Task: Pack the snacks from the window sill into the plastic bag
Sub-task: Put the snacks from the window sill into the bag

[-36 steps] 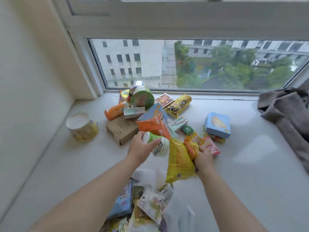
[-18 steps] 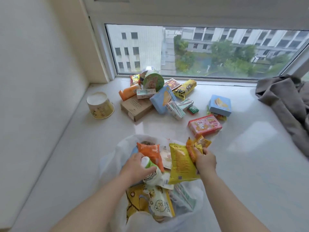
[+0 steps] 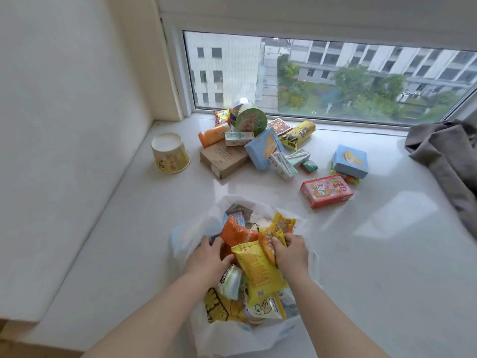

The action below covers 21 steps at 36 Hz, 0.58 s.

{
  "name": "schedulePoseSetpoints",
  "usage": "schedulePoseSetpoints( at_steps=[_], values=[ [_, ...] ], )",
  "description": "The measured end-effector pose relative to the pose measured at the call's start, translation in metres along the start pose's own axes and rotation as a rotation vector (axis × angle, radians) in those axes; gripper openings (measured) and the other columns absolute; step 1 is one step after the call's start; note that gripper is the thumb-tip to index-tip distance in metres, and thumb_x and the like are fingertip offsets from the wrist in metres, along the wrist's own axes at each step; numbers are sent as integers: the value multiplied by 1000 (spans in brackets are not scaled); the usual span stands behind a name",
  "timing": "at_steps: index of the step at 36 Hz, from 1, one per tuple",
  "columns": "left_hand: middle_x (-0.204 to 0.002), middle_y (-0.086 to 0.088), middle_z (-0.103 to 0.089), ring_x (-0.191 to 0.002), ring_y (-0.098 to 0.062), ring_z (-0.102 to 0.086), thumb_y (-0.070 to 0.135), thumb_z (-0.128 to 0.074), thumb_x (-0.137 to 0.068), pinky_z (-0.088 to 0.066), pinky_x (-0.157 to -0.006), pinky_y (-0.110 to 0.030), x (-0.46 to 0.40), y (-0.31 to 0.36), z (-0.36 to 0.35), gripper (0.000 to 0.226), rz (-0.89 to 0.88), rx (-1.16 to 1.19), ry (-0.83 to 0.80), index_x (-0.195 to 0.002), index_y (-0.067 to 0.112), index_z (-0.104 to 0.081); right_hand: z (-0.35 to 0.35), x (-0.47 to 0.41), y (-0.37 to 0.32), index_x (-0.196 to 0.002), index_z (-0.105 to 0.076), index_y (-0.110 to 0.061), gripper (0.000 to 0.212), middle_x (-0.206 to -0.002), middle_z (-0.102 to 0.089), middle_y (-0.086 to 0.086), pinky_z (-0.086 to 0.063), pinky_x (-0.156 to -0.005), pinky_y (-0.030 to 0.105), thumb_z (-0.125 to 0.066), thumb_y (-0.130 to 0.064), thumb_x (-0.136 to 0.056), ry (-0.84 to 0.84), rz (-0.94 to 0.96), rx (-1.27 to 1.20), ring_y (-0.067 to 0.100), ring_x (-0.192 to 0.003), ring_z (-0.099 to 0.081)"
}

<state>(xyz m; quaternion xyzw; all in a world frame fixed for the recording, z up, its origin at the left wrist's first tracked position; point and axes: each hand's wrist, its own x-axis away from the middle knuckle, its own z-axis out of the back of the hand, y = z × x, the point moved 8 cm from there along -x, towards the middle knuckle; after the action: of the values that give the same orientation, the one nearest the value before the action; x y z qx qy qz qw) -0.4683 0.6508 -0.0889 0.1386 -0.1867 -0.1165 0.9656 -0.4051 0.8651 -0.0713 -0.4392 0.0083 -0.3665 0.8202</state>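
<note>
A white plastic bag [image 3: 183,236] lies open on the window sill [image 3: 387,254], full of snack packets. My left hand [image 3: 207,260] is inside its mouth and grips the lower edge of an orange packet [image 3: 236,232]; a white-and-green bottle [image 3: 230,283] lies just under that palm. My right hand [image 3: 291,255] holds a large yellow packet [image 3: 258,271] and small yellow-orange packets [image 3: 268,245] over the bag. More snacks remain by the window: a red box [image 3: 326,191], two blue boxes [image 3: 350,161] [image 3: 263,148], a brown carton [image 3: 222,159].
A yellow paper cup [image 3: 170,154] stands upside down at the left near the wall. A green noodle bowl [image 3: 251,120], an orange bottle [image 3: 211,135] and a yellow-black packet [image 3: 296,134] sit in the pile. Grey cloth [image 3: 449,156] lies at the right.
Both hands came back from the pile with the orange packet, bottle and yellow packets and have sunk into the bag's mouth. The red box now lies uncovered on the sill.
</note>
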Motion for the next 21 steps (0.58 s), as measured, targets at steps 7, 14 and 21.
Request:
schedulePoseSetpoints(
  at_steps=[7,14,21],
  values=[
    [-116,1,-59,-109,-24,-54,30,-72,-75,-43,-84,-40,21,4,43,30,-209,-224,464,-104,23,-66,-6,6,-9,-120,-58,-3,38,-122,-49,12,-36,-91,29,-58,-27,-91,46,10,-39,26,-109,-50],
    [-132,8,-42,-117,-16,-44,49,-49,-88,-33,-78,-33,-6,-60,24,52,158,-321,130,-136,34,-34,-10,12,-23,-120,-57,-4,36,-130,-43,8,-31,-84,24,-55,-28,-93,85,43,-14,23,-113,-47],
    [-103,9,-60,-94,-18,-56,37,-39,-97,-32,-70,-30,-4,-60,43,22,131,-127,306,-103,31,-59,-20,18,-35,-109,-58,-4,28,-124,-40,8,-34,-75,25,-50,-27,-95,152,75,18,23,-98,-49]
  ],
)
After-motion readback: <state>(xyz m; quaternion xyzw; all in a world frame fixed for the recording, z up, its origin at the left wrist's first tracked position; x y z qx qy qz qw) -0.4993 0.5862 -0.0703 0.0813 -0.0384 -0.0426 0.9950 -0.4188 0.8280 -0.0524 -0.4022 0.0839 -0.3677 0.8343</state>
